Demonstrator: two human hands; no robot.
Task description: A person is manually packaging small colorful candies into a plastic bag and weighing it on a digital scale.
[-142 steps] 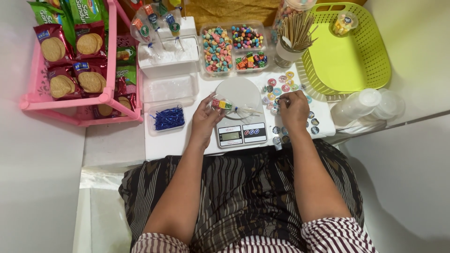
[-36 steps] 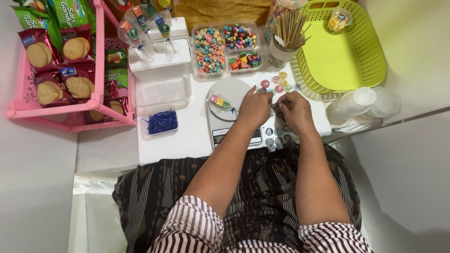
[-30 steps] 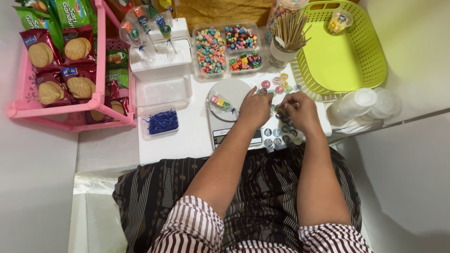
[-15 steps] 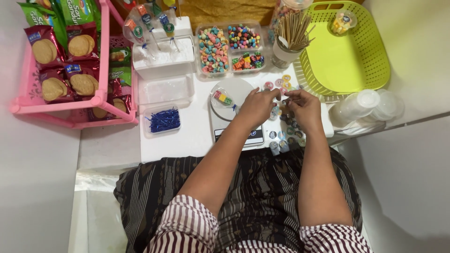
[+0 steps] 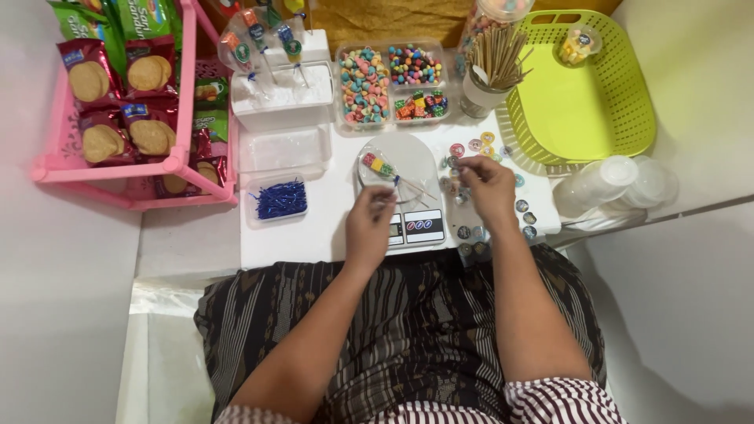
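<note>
A small white kitchen scale [image 5: 420, 228] stands on the white table in front of me. On its round plate lies a candy skewer [image 5: 379, 166] wrapped in clear film, its stick pointing right. My left hand [image 5: 369, 224] rests at the front left of the scale with its fingers curled together; I cannot tell if they hold anything. My right hand [image 5: 488, 187] hovers over a sheet of round stickers [image 5: 525, 212] to the right of the scale, thumb and forefinger pinched on a small sticker.
Behind the scale are clear trays of coloured candies [image 5: 365, 85], a cup of wooden sticks [image 5: 491, 63] and a white block with finished skewers [image 5: 283, 86]. A lime basket [image 5: 620, 118] is at the right, lidded cups [image 5: 605, 182] below it. A pink snack rack [image 5: 118, 169] and blue ties [image 5: 279, 199] are at the left.
My left hand has drawn back from the sticker sheet beside my right hand to the scale's front left. My right hand has stayed over the stickers.
</note>
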